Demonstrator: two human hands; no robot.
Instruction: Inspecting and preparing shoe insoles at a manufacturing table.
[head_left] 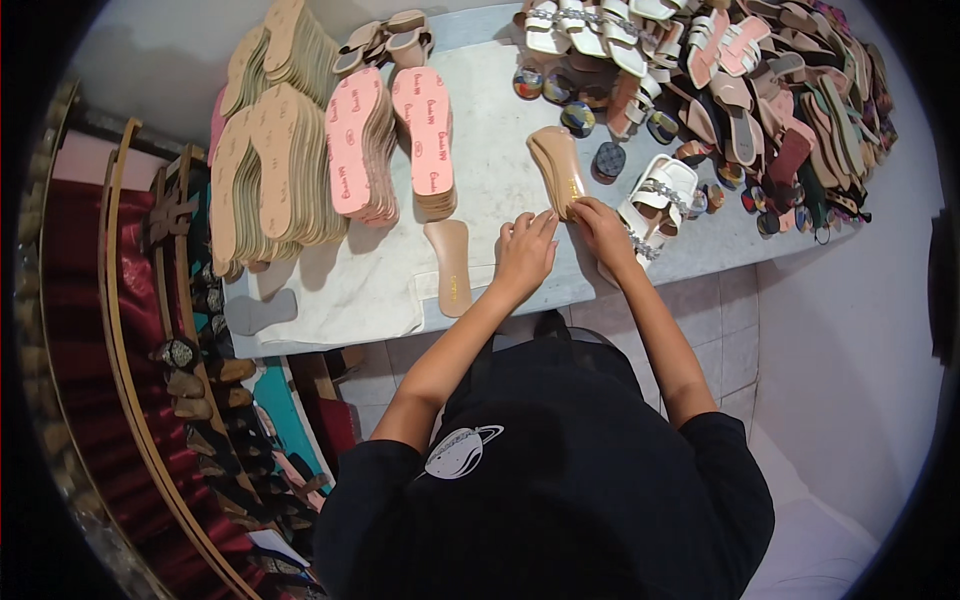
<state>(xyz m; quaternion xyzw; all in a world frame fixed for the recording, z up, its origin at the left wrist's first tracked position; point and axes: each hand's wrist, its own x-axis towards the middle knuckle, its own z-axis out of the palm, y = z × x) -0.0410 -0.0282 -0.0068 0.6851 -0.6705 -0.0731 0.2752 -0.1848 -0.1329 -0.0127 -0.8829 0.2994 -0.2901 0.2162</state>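
Pale table [490, 110], tan insoles [562, 165], pink insoles [358, 140], white sandal [662, 185]

Tan insole stack [556, 165]: several glossy, sole-shaped pieces, smooth on top
Layers: roughly aligned, lower edges peeking out along the left side
Gold lettering: on the top piece, toward the near end
Pose: flat, lengthwise, far end slanting left
Place: on the table [740, 240], right of centre
Near end: partly hidden

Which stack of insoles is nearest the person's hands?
The glossy tan stack, right of the lone tan insole: left hand and right hand are at its near end. The pink stacks and matte beige stacks stand farther left.
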